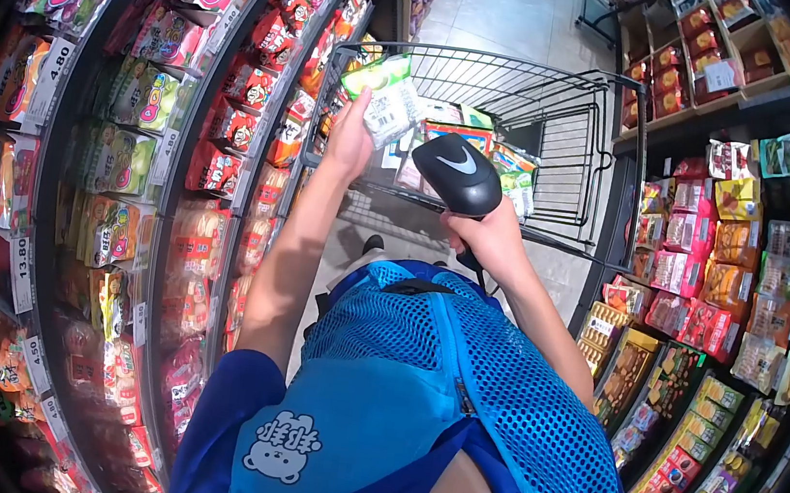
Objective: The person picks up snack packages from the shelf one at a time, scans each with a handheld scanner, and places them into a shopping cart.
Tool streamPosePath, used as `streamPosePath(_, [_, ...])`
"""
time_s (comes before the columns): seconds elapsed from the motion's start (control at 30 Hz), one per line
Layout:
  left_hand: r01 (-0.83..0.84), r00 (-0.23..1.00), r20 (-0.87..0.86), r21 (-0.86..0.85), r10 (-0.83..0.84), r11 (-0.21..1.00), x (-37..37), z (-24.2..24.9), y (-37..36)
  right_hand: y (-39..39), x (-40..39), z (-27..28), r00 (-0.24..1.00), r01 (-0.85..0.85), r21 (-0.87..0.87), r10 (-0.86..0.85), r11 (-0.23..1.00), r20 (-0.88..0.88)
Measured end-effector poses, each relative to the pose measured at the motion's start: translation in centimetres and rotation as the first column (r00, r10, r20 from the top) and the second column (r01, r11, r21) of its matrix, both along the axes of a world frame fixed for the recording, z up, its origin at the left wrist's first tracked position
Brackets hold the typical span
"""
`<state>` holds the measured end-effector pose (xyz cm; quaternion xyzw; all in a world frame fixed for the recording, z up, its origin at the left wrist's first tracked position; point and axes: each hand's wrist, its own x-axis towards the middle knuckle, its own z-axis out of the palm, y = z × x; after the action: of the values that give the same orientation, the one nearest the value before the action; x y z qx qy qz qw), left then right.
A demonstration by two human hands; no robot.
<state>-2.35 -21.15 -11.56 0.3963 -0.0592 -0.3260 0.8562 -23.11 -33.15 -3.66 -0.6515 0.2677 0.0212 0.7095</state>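
My left hand [353,139] grips a green and white snack bag [390,100] by its left edge, above the cart's near left corner. The back of the bag, with a barcode label, faces up. In my right hand [491,238] is a black barcode scanner [459,174], its handle wrapped by my fingers and its head pointing toward the bag. Scanner and bag are close together but apart. Below them a black wire shopping cart [580,121] holds several packaged goods [519,185], partly hidden by the scanner and my right hand.
Shelves of bagged sweets [138,93] with price tags [51,71] curve close along my left. More shelves of packaged snacks [736,227] stand on the right, with a wooden display [721,74] behind. Grey tiled floor [499,15] runs ahead beyond the cart.
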Motion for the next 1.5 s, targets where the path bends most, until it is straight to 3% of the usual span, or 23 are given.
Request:
streamPosePath(0.17, [0.016, 1.000, 0.006, -0.038, -0.016, 0.999, -1.9, 2.9, -0.7, -0.2, 0.8, -0.2, 0.971, 0.149, -0.018, -0.143, 0.989, 0.194])
streamPosePath(0.23, [0.028, 0.998, -0.052, -0.229, -0.041, 0.973, -3.7, 4.7, -0.8, -0.2, 1.7, 0.3, 0.941, 0.210, -0.031, -0.194, 0.977, 0.279])
streamPosePath(0.3, [0.211, 0.975, -0.013, -0.273, -0.223, 0.939, -5.5, 3.1, 0.2, -0.1, 2.3, -0.6, 0.908, 0.252, 0.135, -0.282, 0.958, 0.309])
streamPosePath(0.37, [0.160, 0.986, -0.045, -0.046, -0.162, 0.986, -7.6, 1.7, 1.1, -0.7, 1.8, -2.3, 0.943, 0.129, 0.083, -0.148, 0.988, 0.297])
streamPosePath(0.4, [0.172, 0.981, 0.067, 0.160, -0.184, 0.972, -8.0, 3.1, 1.8, -0.4, 1.8, -2.1, 0.957, 0.086, 0.112, -0.113, 0.990, 0.268])
streamPosePath(0.5, [0.286, 0.958, -0.020, 0.181, -0.287, 0.941, -7.9, 1.1, 5.5, 0.7, 1.6, -3.4, 0.983, -0.063, 0.256, 0.016, 0.965, 0.184])
streamPosePath(0.53, [0.335, 0.941, -0.083, 0.090, -0.328, 0.938, -7.9, 0.6, 6.9, 1.8, 1.9, -2.8, 0.975, -0.082, 0.248, 0.026, 0.965, 0.219])
streamPosePath(0.57, [0.345, 0.936, -0.120, 0.139, -0.330, 0.928, -8.2, -0.1, 7.9, 2.5, 2.0, -2.8, 0.975, -0.132, 0.242, 0.081, 0.961, 0.209])
streamPosePath(0.63, [0.301, 0.949, -0.123, 0.093, -0.289, 0.949, -8.7, -2.0, 10.1, 3.7, 2.3, -3.0, 0.961, -0.235, 0.210, 0.194, 0.949, 0.198])
streamPosePath(0.67, [0.252, 0.966, -0.102, 0.144, -0.239, 0.957, -9.0, -3.5, 11.1, 3.7, 2.5, -4.0, 0.946, -0.313, 0.236, 0.281, 0.920, 0.161])
streamPosePath(0.7, [0.198, 0.979, -0.074, 0.170, -0.188, 0.965, -9.5, -1.8, 11.9, 4.1, 2.6, -3.6, 0.932, -0.354, 0.198, 0.327, 0.914, 0.154])
streamPosePath(0.77, [0.205, 0.977, 0.004, 0.261, -0.214, 0.943, -9.6, -1.8, 13.3, 4.5, 2.9, -4.4, 0.903, -0.426, 0.237, 0.396, 0.873, 0.165])
streamPosePath(0.8, [0.148, 0.982, 0.056, 0.360, -0.180, 0.921, -9.2, -1.4, 14.4, 4.6, 3.0, -4.9, 0.905, -0.411, 0.169, 0.380, 0.896, 0.190])
streamPosePath(0.87, [0.024, 0.977, 0.168, 0.535, -0.134, 0.845, -7.6, 0.3, 16.8, 4.6, 3.0, -5.7, 0.906, -0.365, 0.032, 0.347, 0.931, 0.243])
streamPosePath(0.93, [-0.285, 0.941, 0.334, 0.721, 0.043, 0.632, -4.8, 6.0, 18.4, 3.7, 3.2, -5.2, 0.936, -0.312, 0.161, 0.273, 0.936, 0.223])
streamPosePath(0.97, [-0.453, 0.867, 0.466, 0.591, 0.177, 0.667, -3.2, 7.9, 19.5, 3.4, 3.2, -4.8, 0.948, -0.284, 0.226, 0.238, 0.932, 0.209])
streamPosePath(1.03, [-0.750, 0.656, 0.684, 0.541, 0.319, 0.382, 0.8, 10.7, 22.1, 3.1, 2.8, -4.8, 0.963, -0.202, 0.276, 0.140, 0.940, 0.228])
streamPosePath(1.1, [-0.895, 0.434, 0.848, 0.367, 0.303, 0.256, 5.2, 12.3, 24.3, 3.0, 2.4, -4.2, 0.965, -0.159, 0.294, 0.085, 0.942, 0.248])
streamPosePath(1.17, [-0.900, 0.416, 0.883, 0.433, 0.215, -0.039, 7.7, 14.4, 24.5, 2.4, 1.4, -5.1, 0.969, -0.154, 0.281, 0.090, 0.947, 0.228])
streamPosePath(1.2, [-0.916, 0.350, 0.935, 0.356, 0.067, -0.187, 9.4, 13.6, 25.3, 2.2, 1.1, -5.6, 0.971, -0.149, 0.274, 0.089, 0.950, 0.221])
streamPosePath(1.3, [-0.912, 0.343, 0.929, 0.293, -0.139, -0.287, 11.5, 12.5, 24.9, 1.9, 0.0, -6.3, 0.981, -0.075, 0.296, 0.018, 0.952, 0.192])
streamPosePath(1.37, [-0.896, 0.404, 0.904, 0.360, -0.142, -0.261, 11.9, 11.2, 24.3, 1.8, -0.6, -6.6, 0.981, -0.040, 0.312, -0.023, 0.949, 0.195])
streamPosePath(1.5, [-0.885, 0.388, 0.889, 0.286, -0.244, -0.367, 12.9, 9.4, 25.1, 1.2, -2.0, -7.4, 0.978, 0.025, 0.305, -0.087, 0.952, 0.191])
